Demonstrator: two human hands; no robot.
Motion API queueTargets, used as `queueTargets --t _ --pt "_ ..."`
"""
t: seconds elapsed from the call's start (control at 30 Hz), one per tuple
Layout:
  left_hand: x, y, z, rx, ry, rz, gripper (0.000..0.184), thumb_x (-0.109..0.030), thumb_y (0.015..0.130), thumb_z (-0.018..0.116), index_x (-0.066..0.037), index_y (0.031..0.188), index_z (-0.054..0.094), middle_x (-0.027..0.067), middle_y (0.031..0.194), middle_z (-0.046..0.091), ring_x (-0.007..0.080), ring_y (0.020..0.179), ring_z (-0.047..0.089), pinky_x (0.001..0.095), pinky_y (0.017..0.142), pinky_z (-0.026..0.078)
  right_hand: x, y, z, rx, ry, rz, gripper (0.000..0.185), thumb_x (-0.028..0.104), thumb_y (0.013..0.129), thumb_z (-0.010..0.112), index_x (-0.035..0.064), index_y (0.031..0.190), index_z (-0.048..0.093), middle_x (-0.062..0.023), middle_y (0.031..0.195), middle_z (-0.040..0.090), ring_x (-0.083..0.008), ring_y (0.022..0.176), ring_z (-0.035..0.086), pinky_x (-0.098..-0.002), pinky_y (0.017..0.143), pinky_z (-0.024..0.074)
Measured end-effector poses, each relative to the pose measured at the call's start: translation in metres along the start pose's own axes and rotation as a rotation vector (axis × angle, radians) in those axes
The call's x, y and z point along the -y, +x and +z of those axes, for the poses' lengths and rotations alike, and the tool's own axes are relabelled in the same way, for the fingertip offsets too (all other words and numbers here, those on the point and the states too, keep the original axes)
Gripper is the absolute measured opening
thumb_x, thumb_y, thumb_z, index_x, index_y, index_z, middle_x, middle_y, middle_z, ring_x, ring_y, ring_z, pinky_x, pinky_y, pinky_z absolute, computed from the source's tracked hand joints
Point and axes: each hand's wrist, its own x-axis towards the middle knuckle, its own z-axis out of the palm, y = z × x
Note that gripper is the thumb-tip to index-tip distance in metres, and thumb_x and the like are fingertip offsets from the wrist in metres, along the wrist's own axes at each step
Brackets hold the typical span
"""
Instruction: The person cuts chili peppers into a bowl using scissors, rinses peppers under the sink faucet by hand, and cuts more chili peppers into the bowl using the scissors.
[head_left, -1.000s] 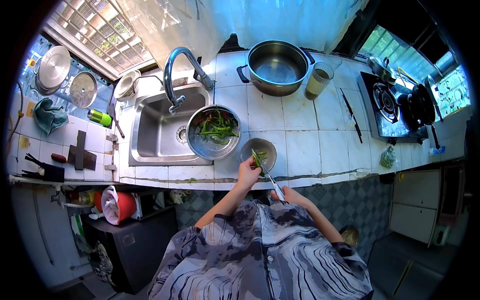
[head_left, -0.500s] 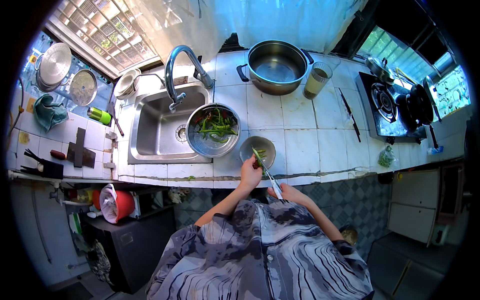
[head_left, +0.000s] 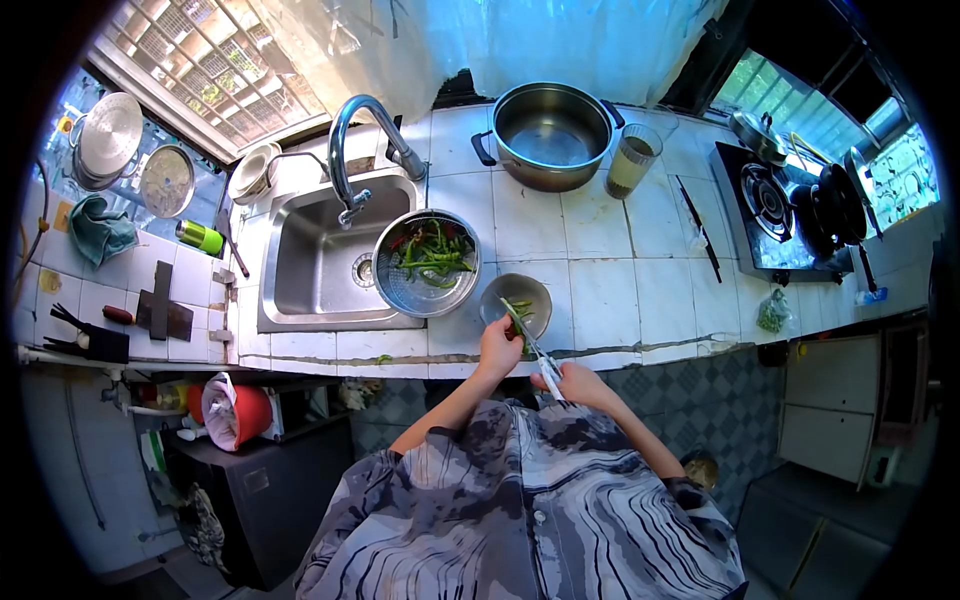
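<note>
My left hand is closed on a green pepper at the near edge of a small metal bowl. Scissors with white handles are in my right hand, their blades pointing up and left to the pepper. Green pieces lie inside the bowl. Just left of it, a metal colander holds green peppers and a few red ones, and it overlaps the sink's right edge.
A steel sink with a curved faucet is at the left. Behind the bowl stand a large pot and a glass. Black chopsticks lie near the gas stove on the right.
The scissors have shifted slightly in my right hand, with their handles a little farther apart. My left hand stays by the bowl with the pepper.
</note>
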Motion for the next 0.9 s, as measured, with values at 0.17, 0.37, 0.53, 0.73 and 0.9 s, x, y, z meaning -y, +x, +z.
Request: queueTargets --t 0.17,0.37,0.53,0.73,0.9 --pt "-0.011 -0.001 -0.004 0.029 -0.004 -0.058 0.024 0.005 0.065 0.05 0.0 0.087 0.056 0.0105 0.064 0.056 0.0171 0.059 0.056 0.0281 0.056 0.043 0.0 -0.001 -0.008 0.01 -0.001 0.076 0.059 0.057 0.07 0.057 -0.0015 0.06 0.056 -0.0129 0.05 0.051 -0.0223 0.047 0.049 -0.0343 0.049 0.0397" --pt "-0.013 0.003 -0.009 0.013 -0.275 -0.215 0.029 0.008 0.068 0.049 0.0 0.094 0.058 0.0054 0.077 0.06 0.0105 0.068 0.056 0.0237 0.063 0.044 -0.06 0.023 0.022 0.038 0.127 -0.02 0.053 0.05 0.074 0.057 -0.0029 0.068 0.056 -0.0092 0.057 0.053 -0.014 0.055 0.046 -0.032 0.052 0.0399" --pt "-0.018 -0.001 -0.006 -0.01 -0.294 -0.168 0.029 0.009 0.071 0.048 0.0 0.097 0.057 0.0038 0.08 0.06 0.0088 0.071 0.055 0.0222 0.065 0.044 -0.02 -0.003 0.003 0.099 0.097 0.061 0.051 0.048 0.075 0.056 -0.0027 0.073 0.056 -0.0097 0.063 0.055 -0.0134 0.06 0.048 -0.0314 0.055 0.0407" --pt "-0.025 0.0 -0.008 -0.009 -0.316 -0.179 0.025 0.006 0.075 0.051 0.0 0.099 0.056 0.0024 0.079 0.06 0.0066 0.069 0.054 0.02 0.063 0.043 -0.018 0.004 -0.002 0.184 0.054 0.039 0.055 0.049 0.075 0.055 -0.0056 0.076 0.054 -0.014 0.066 0.056 -0.0164 0.062 0.052 -0.0316 0.058 0.0423" --pt "-0.022 -0.002 -0.006 0.059 -0.29 -0.194 0.024 0.005 0.076 0.051 0.001 0.1 0.056 0.0017 0.078 0.059 0.0054 0.068 0.053 0.0195 0.062 0.043 0.004 0.0 0.003 0.054 0.007 0.091 0.064 0.058 0.071 0.055 -0.0061 0.08 0.054 -0.0206 0.072 0.058 -0.0303 0.069 0.059 -0.0357 0.06 0.0439"
